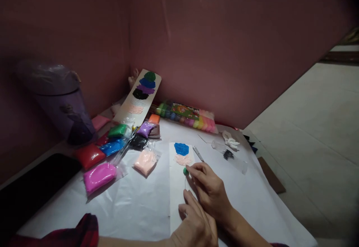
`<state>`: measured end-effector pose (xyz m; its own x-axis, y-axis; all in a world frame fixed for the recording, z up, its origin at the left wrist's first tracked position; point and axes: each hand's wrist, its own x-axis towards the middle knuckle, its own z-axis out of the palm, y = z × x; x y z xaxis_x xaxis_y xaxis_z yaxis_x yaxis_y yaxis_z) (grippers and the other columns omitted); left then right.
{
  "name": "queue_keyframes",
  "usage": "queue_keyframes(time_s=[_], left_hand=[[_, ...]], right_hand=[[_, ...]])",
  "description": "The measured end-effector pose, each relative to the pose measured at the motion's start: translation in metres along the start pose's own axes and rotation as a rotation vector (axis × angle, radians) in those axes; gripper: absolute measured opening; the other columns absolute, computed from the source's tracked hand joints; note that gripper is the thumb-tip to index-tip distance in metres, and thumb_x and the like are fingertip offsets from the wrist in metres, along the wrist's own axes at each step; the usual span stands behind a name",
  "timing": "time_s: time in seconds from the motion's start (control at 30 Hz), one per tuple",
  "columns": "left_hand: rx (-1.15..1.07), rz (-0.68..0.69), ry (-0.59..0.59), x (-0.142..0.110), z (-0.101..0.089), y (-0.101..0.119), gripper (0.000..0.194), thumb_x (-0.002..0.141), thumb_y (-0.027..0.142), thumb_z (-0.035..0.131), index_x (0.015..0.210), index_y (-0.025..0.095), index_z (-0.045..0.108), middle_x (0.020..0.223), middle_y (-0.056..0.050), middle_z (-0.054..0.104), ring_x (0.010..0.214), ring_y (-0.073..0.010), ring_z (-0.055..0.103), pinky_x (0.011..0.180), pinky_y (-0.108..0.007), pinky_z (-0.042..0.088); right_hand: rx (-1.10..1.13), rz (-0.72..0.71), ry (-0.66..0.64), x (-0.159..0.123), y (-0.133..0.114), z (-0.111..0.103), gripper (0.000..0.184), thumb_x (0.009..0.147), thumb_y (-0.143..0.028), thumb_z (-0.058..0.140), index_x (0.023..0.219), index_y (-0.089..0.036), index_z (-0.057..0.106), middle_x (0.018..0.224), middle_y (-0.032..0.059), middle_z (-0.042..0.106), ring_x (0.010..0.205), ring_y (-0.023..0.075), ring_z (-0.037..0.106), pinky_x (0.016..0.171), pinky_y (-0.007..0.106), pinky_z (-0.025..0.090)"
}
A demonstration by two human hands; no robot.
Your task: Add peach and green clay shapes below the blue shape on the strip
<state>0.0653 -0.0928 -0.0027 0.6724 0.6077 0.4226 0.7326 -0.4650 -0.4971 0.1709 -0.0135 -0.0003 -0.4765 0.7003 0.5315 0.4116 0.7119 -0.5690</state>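
Note:
Between the fingertips of my right hand (211,191) is a small lump of green modelling clay (185,171), held just over a white card strip (175,187). A thin wire-like rod (185,182) runs down from the clay to the fingers of my left hand (193,222). My left fingers are closed around its lower end, which they hide. On the strip, above my right fingertips, lie a textured blue clay patch (181,149) and a peach clay patch (183,160) below it. Tweezers (198,153) rest at the strip's right edge.
Clay packets, including a pink one (100,178) and a peach one (146,161), lie left of the strip. Behind stand a sample card (126,107) and a clay multipack (186,116). A purple bin (67,108) and dark slab (39,187) are at left.

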Motion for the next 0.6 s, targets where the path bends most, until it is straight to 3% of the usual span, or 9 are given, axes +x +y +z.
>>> queue_keyframes(time_s=[0.27,0.6], left_hand=[[-0.204,0.012,-0.085,-0.001,0.002,-0.004,0.021,0.075,0.006,0.062,0.096,0.003,0.065,0.093,-0.027,0.068,0.081,-0.0375,0.068,0.045,-0.031,0.043],[-0.085,-0.020,-0.061,0.001,0.005,0.002,0.013,0.073,0.004,0.061,0.085,0.004,0.066,0.087,-0.024,0.069,0.076,-0.0375,0.069,0.041,-0.031,0.044]], right_hand=[[-0.221,-0.094,-0.099,-0.013,0.008,-0.002,0.046,0.087,-0.010,0.046,0.131,-0.024,0.050,0.093,0.0092,0.054,0.078,0.0176,0.056,0.062,0.030,0.053],[-0.238,-0.113,-0.125,-0.007,0.010,0.001,0.047,0.086,-0.007,0.046,0.130,-0.023,0.049,0.091,0.0092,0.050,0.078,0.0184,0.054,0.061,0.031,0.053]])
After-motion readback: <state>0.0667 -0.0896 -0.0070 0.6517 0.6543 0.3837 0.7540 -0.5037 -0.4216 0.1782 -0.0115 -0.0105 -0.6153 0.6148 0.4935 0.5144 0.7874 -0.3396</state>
